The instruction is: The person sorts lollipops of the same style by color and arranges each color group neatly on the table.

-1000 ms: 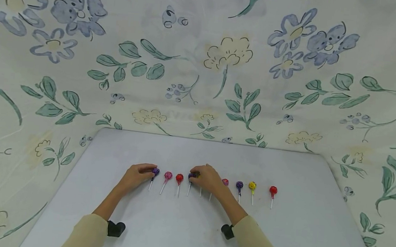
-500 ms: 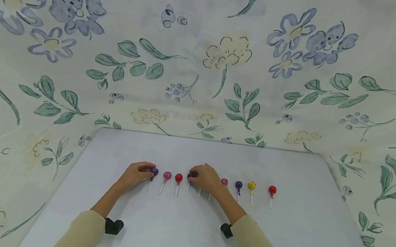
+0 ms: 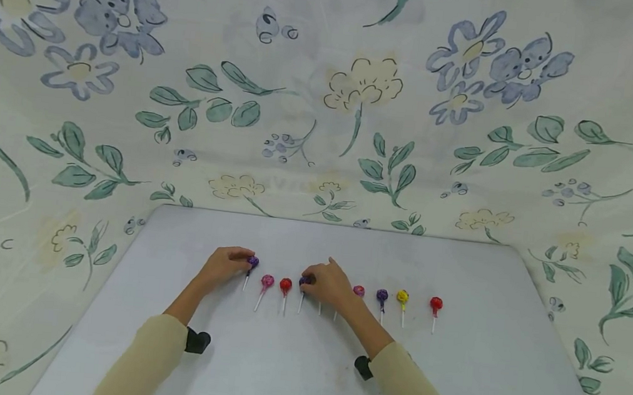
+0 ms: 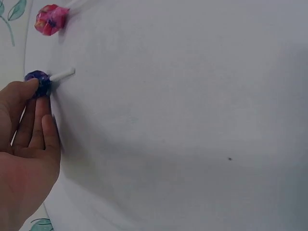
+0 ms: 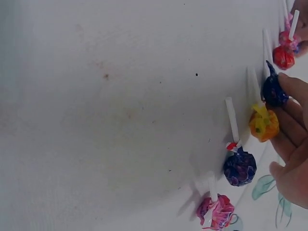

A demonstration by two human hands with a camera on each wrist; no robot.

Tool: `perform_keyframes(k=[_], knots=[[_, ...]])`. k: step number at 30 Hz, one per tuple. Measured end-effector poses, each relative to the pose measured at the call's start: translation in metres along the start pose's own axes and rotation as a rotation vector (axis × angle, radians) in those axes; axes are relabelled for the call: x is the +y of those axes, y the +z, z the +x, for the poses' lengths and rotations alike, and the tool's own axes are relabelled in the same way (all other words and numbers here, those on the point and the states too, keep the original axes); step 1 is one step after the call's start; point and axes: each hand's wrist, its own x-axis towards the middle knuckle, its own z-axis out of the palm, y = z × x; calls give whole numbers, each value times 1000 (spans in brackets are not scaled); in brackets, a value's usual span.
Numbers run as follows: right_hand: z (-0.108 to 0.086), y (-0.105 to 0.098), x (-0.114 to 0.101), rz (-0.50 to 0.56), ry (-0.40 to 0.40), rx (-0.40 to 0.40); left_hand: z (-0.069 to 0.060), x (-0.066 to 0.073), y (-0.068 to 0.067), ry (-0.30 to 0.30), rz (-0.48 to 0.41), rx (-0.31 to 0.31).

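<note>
At the left end of a row of lollipops, my left hand (image 3: pixel 224 266) pinches the wrapped head of a purple lollipop (image 4: pixel 43 83), its white stick angled toward me. My right hand (image 3: pixel 330 284) pinches another purple lollipop (image 5: pixel 275 91) in the middle of the row between thumb and fingers. Just beside those fingers lies a yellow lollipop (image 5: pixel 263 123), hidden by the hand in the head view. Between my two hands lie a pink lollipop (image 3: pixel 267 280) and a red lollipop (image 3: pixel 285 284).
Right of my right hand lie a pink lollipop (image 3: pixel 359 291), a purple one (image 3: pixel 382 296), a yellow one (image 3: pixel 402 296) and, farther off, a red one (image 3: pixel 436 304). All rest on a white table (image 3: pixel 301 372) against a floral cloth (image 3: pixel 303 96).
My left hand has moved away from me and slightly right with its purple lollipop, out of line with the row. The right hand has stayed in place.
</note>
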Motion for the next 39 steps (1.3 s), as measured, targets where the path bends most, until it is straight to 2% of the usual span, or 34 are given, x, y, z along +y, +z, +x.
perform_keyframes(k=[5, 9, 14, 20, 26, 32, 39], knots=[[0, -1, 1, -1, -4, -3, 17, 8, 5, -18, 14, 16], [-1, -1, 2, 23, 17, -11, 25, 17, 11, -26, 10, 22], [-1, 0, 0, 44, 32, -9, 27, 24, 17, -40, 10, 42], [1, -2, 1, 44, 37, -30, 30, 23, 18, -46, 8, 49], [5, -6, 4, 113, 56, -63, 31, 24, 21, -71, -4, 52], [10, -9, 8, 151, 77, -5, 33, 20, 22, -50, 2, 43], [26, -16, 8, 229, 94, 121, 34, 17, 20, -44, -4, 30]])
